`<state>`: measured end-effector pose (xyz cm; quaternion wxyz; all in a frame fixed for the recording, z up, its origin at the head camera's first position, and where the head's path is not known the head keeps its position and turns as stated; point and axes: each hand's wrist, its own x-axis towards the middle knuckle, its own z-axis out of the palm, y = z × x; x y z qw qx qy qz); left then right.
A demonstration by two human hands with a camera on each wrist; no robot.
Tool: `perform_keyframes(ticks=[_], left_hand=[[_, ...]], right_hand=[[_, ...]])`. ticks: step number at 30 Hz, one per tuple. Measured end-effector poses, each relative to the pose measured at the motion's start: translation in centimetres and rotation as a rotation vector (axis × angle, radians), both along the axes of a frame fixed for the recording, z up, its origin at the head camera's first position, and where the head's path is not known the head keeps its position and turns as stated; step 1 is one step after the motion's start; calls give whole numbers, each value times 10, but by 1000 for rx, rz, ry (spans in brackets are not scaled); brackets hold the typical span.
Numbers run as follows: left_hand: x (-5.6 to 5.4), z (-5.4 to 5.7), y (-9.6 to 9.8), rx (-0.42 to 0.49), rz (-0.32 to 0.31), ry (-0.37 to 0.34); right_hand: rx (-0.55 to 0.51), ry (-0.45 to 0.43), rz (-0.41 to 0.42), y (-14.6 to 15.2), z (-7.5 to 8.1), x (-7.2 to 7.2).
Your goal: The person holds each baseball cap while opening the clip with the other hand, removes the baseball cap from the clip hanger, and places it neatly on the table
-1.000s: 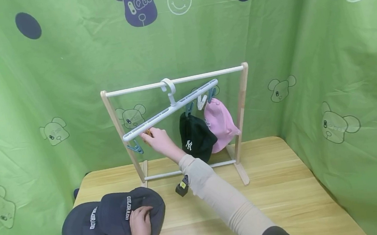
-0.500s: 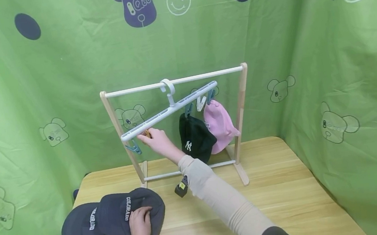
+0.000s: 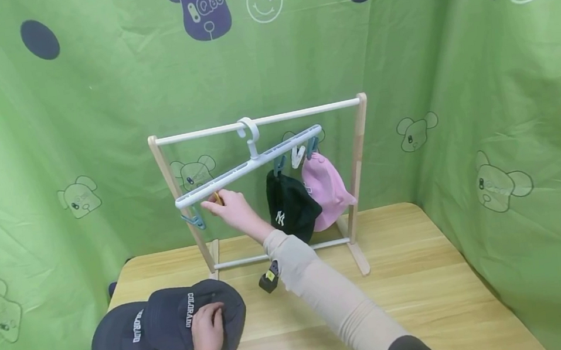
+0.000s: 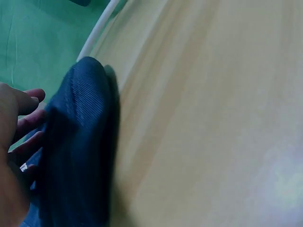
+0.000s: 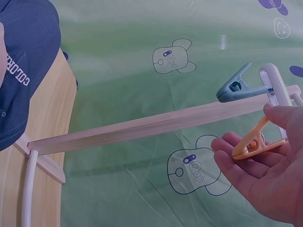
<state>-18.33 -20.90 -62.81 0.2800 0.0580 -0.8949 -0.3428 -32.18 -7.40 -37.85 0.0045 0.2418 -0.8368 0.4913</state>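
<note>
Far left on the wooden table [image 3: 433,285], left navy cap [image 3: 113,339], COLORADO lettering, partly under right navy cap [image 3: 169,322], same lettering; left hand [image 3: 207,333] rests on right navy cap, fingers loose, grasping nothing; wood-and-white rack [image 3: 165,169] stands behind, near the caps; white hanger [image 3: 230,176] hooked on its top bar, tilted, left end lower; blue clip [image 5: 246,93] hangs at that low end, nothing in it; just right of it, right hand [image 3: 231,208] grasps orange clip [image 5: 242,149] between thumb and fingers, directly under the hanger bar; beige sleeve [image 3: 321,282] runs down to lower right; black cap [image 3: 290,206], white NY logo, hangs from second blue clip [image 3: 280,165]; white clip [image 3: 296,158] next, holds nothing; pink cap [image 3: 327,189] hangs from third blue clip [image 3: 312,148] near hanger's right end, partly behind black cap; green curtain [image 3: 518,120] on the right, also behind and left.
</note>
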Motion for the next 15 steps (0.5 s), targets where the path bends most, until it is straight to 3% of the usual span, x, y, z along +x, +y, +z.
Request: perform_keyframes(ticks=[6, 15], left_hand=[[1, 11, 2, 27, -7, -24], [0, 19, 5, 32, -11, -17]], right_hand=[[-21, 20, 9, -1, 2, 0], [-103, -3, 13, -3, 3, 3]])
